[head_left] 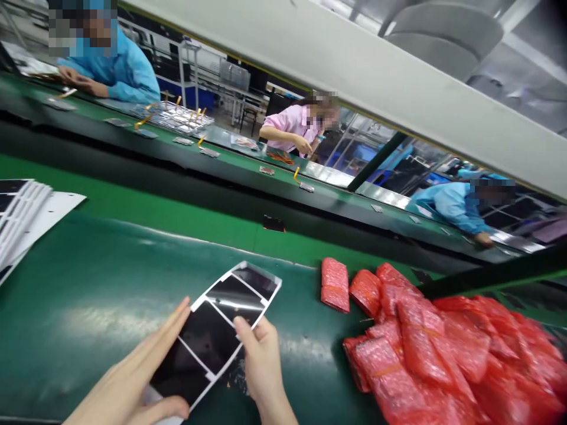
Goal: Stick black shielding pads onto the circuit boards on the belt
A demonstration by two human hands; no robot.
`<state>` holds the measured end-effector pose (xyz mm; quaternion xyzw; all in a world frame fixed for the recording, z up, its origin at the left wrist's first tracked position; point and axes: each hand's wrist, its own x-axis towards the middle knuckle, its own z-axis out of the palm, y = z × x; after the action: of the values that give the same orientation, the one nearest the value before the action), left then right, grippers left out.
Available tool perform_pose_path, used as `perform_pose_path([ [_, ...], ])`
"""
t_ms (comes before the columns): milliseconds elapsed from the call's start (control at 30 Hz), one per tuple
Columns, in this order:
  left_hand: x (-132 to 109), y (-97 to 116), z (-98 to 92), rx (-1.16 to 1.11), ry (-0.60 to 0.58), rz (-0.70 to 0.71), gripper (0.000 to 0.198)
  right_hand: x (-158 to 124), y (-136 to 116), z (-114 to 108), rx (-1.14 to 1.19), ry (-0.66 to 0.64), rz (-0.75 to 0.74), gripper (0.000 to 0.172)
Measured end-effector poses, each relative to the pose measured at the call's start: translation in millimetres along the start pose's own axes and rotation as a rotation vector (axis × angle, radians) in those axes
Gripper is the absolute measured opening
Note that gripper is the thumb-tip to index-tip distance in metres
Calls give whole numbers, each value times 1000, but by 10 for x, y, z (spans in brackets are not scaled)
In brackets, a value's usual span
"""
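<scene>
A long strip sheet of black rectangular stickers on white backing (208, 339) is held at a slant above the green bench, its far end curving. Along its left edge lies my left hand (137, 366), fingers straight on one side and thumb on the near end, gripping it. My right hand (261, 354) pinches the right edge, thumb on top and fingers underneath. The near end of the strip is partly hidden by my left hand.
Red bubble-wrap packets (425, 342) are heaped on the right. A stack of similar sheets (22, 218) lies at far left. Beyond the bench (97, 307), a small black piece (274, 224) lies on the green belt (221, 218). Several people work at the line behind.
</scene>
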<state>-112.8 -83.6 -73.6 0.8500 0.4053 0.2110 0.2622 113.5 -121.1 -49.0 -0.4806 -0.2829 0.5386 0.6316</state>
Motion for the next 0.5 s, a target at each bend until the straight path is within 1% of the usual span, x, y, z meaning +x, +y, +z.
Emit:
perform_pose_path([
  [33,33,53,-5,-164,-57,-71,94,32,-24,-15,11,35,9,40],
  [67,83,115,-30,-328,-121,-140,87,67,-50,-56,5,38,9,40],
  [100,146,187,-69,-470,-198,-197,77,101,-76,-109,-29,28,-12,44],
  [133,213,264,-113,-579,-292,-229,64,130,-98,-166,-100,44,-64,51],
  [167,277,342,-152,-659,-386,-254,51,148,-115,-217,-209,109,-153,59],
  [200,332,413,-180,-714,-444,-268,42,151,-128,-255,-347,215,-276,66],
  [233,374,470,-189,-746,-467,-278,37,137,-136,-278,-501,324,-421,70],
  [267,398,504,-176,-753,-458,-279,36,109,-141,-285,-661,382,-580,70],
  [300,406,513,-142,-729,-432,-264,38,71,-143,-277,-812,373,-728,65],
  [333,398,494,-86,-680,-397,-247,40,29,-144,-258,-937,300,-847,57],
  [367,380,452,-14,-619,-364,-230,44,-9,-145,-231,-1024,191,-936,49],
  [400,354,393,66,-559,-335,-218,48,-40,-148,-201,-1071,93,-996,42],
  [433,326,327,148,-508,-304,-208,51,-60,-154,-171,-1084,36,-1034,37],
  [500,276,215,282,-428,-256,-189,53,-75,-176,-121,-1054,18,-1057,31],
])
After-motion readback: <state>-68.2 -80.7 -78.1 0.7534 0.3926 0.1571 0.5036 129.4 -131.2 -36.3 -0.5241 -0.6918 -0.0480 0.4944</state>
